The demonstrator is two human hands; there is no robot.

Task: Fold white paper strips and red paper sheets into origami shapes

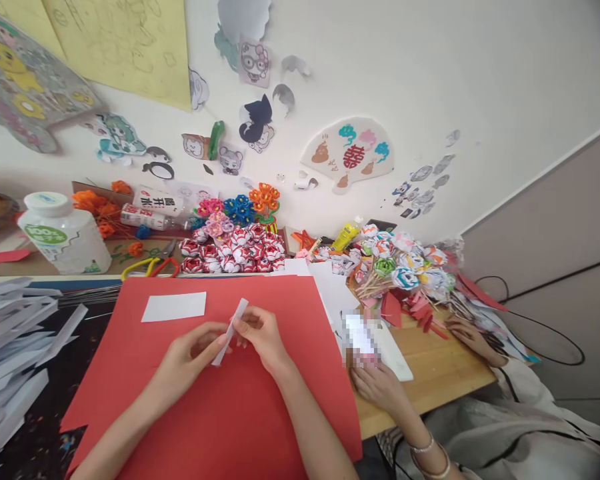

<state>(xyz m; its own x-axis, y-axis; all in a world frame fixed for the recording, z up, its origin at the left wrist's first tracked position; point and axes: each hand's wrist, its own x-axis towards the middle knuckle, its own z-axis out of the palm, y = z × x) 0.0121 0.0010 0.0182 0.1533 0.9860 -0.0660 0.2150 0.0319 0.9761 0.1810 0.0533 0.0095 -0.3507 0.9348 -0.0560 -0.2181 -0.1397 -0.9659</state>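
Note:
A narrow folded strip of white paper [229,333] is held tilted between my two hands, above a large red sheet [260,427]. My left hand [193,350] pinches its lower part between thumb and fingers. Higher up, my right hand [260,333] is closed on the same strip, with some fingertips hidden behind it. A flat white paper rectangle [174,307] lies on the red sheet, just beyond my left hand.
Folded white strips [15,360] are heaped at left. Behind the sheet are a white bottle [65,233], scissors [153,265] and red-white paper flowers [237,248]. At right, another person's hand [377,383] is at a blurred phone-like object [360,333], near more paper flowers [405,260].

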